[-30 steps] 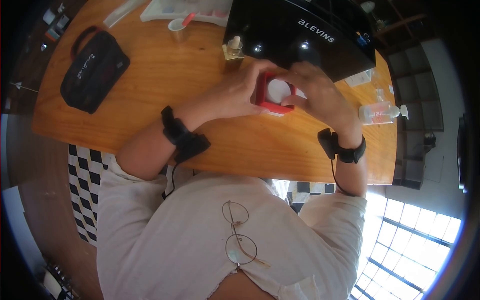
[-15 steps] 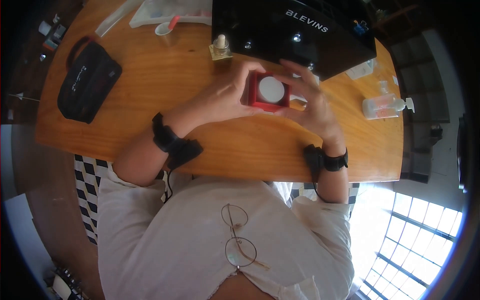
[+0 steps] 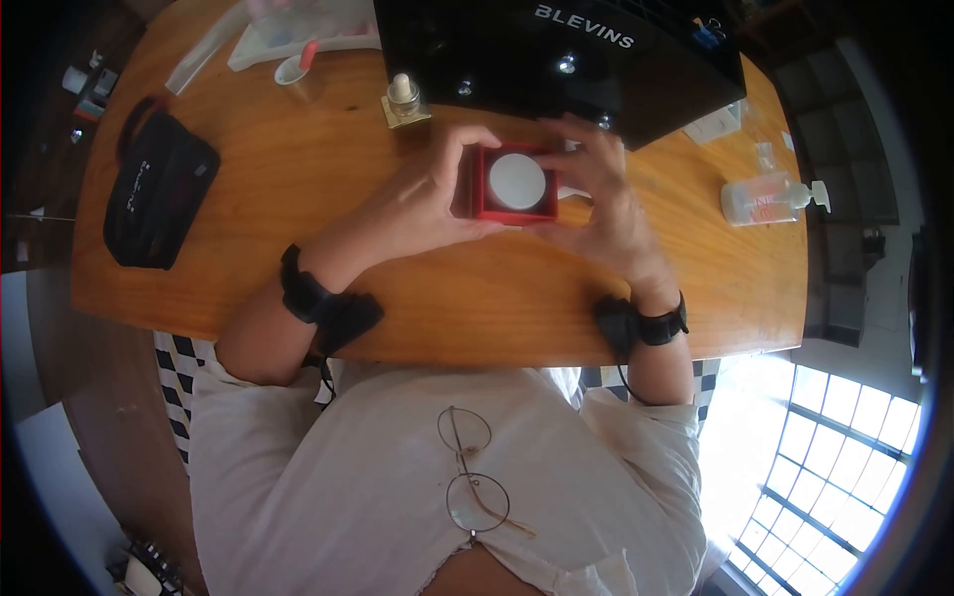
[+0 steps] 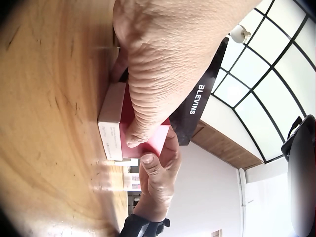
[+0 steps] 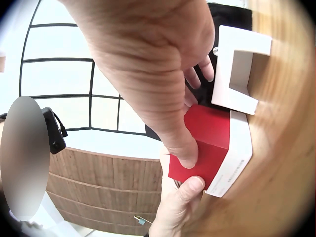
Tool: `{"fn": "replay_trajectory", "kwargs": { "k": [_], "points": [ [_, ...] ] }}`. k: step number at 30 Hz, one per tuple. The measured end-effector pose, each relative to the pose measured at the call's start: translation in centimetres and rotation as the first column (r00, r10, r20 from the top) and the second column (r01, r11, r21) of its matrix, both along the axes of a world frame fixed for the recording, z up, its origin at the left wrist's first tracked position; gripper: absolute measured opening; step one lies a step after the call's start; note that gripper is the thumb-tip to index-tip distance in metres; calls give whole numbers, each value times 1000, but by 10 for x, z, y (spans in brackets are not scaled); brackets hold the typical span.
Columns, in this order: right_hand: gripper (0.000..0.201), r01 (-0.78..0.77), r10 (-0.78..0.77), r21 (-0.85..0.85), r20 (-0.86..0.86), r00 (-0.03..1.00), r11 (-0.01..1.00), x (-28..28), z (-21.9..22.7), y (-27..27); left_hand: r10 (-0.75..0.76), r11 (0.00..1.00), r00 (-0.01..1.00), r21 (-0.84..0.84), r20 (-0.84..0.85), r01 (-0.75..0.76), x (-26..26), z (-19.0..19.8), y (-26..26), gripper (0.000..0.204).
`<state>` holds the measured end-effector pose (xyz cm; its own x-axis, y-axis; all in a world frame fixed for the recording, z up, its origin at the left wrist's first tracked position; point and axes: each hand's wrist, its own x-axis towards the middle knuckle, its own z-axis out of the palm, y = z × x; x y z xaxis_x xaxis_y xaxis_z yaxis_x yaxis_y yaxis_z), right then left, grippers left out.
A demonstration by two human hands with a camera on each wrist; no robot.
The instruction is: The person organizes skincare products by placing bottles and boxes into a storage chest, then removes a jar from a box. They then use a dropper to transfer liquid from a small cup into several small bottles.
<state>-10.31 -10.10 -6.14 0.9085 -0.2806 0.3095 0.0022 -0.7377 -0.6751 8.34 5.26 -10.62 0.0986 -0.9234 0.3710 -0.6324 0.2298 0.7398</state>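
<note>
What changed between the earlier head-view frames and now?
The right hand drew outward to the right, its thumb leaving the edge of the round white disc for the near side of the square red box. The left hand still holds the box's left side.

Dark pouch (image 3: 162, 191), pump bottle (image 3: 763, 200), dropper bottle (image 3: 403, 95), apparently a white tray (image 3: 298, 36).

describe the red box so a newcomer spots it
On the wooden table sits a big black BLEVINS box. In front, left hand and right hand hold the red box. Unlike the white carton beside it, it shows a round white disc.
</note>
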Motion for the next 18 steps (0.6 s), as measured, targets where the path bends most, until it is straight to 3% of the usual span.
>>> {"fn": "replay_trajectory", "kwargs": {
  "k": [3, 6, 15, 18],
  "points": [
    [65, 19, -19, -2, 0, 1000, 1000, -2, -3, -3, -14, 1000, 1000, 4, -17, 14, 1, 0, 0, 85],
    [66, 53, -56, -176, -11, 998, 983, -1, 4, 2, -18, 1000, 1000, 0, -18, 18, 1, 0, 0, 86],
    [66, 11, -11, 4, 29, 1000, 1000, -1, -4, -1, -2, 1000, 1000, -1, 22, 2, 0, -1, 1, 88],
    [66, 37, -37, -16, 6, 999, 999, -2, -3, 0, -9, 1000, 1000, 11, 7, 8, 1, -1, 0, 88]
  ]
}}
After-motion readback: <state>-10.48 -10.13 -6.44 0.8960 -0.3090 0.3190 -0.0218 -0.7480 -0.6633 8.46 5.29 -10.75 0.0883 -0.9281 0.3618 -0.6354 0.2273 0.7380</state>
